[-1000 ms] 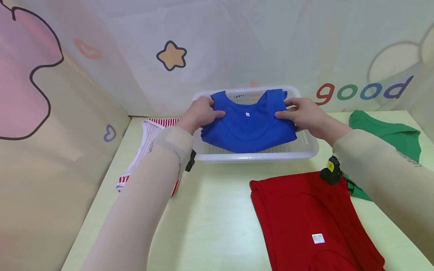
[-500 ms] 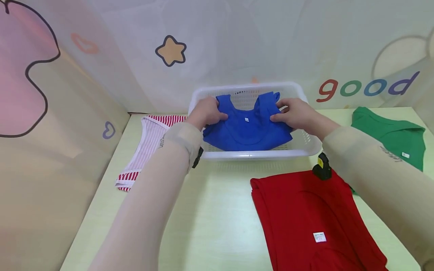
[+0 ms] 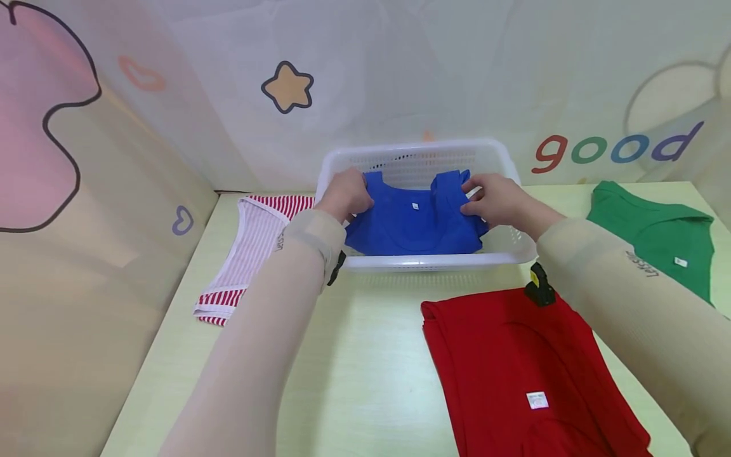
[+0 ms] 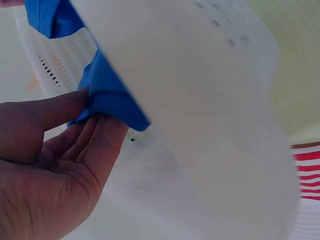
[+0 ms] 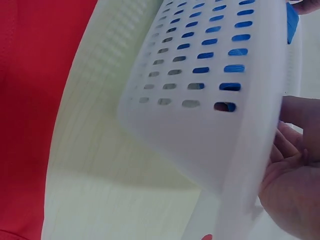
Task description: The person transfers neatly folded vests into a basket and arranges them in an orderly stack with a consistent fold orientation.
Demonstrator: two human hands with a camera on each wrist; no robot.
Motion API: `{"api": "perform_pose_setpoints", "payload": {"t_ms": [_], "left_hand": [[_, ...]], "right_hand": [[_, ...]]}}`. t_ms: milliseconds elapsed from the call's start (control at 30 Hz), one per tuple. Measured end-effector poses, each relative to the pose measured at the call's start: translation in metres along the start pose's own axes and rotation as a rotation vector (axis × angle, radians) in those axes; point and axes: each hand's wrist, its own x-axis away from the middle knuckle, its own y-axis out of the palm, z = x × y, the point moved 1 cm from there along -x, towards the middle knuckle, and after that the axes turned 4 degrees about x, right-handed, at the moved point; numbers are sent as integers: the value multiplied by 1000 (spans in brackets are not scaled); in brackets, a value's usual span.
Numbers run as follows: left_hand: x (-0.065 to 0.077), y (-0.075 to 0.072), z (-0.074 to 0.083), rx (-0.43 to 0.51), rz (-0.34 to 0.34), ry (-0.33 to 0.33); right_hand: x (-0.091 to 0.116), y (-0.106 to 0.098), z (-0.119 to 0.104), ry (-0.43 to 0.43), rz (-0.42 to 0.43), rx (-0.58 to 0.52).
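A folded blue tank top (image 3: 414, 222) with a small white neck label lies inside a white plastic basket (image 3: 434, 261) at the back of the table. My left hand (image 3: 347, 193) pinches its left shoulder; in the left wrist view, the thumb and fingers of that hand (image 4: 55, 160) grip the blue cloth inside the basket wall. At the other shoulder, my right hand (image 3: 502, 202) has thumb and fingertips at the cloth's edge. In the right wrist view, the basket rim hides the fingertips of the right hand (image 5: 295, 155), and blue cloth shows through the holes.
A red-and-white striped garment (image 3: 251, 241) lies left of the basket. Folded red garments (image 3: 514, 355) lie at the front right, and a green garment (image 3: 657, 228) is at the far right. A printed wall cloth (image 3: 400, 76) stands right behind the basket.
Both hands have lowered the blue tank top deeper into the basket, and its shoulders have sunk below the back rim. The right hand has shifted slightly left, its thumb drawing back toward the cloth's edge.
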Motion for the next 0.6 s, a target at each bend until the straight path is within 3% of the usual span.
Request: {"api": "perform_pose_setpoints", "payload": {"t_ms": [133,300,433,600], "left_hand": [[-1,2,-1,-20,16,-12],[-1,-2,-5,68,-18,-80],[3,-11,-6,136,-12,-110],[14,-26,-5,209,-15,-91]], "right_hand": [[1,-1,2,2,-1,8],[2,-9,0,12,-27,14],[4,-20,-3,37,-59,8],[9,-36,-4,51,-69,-14]]}}
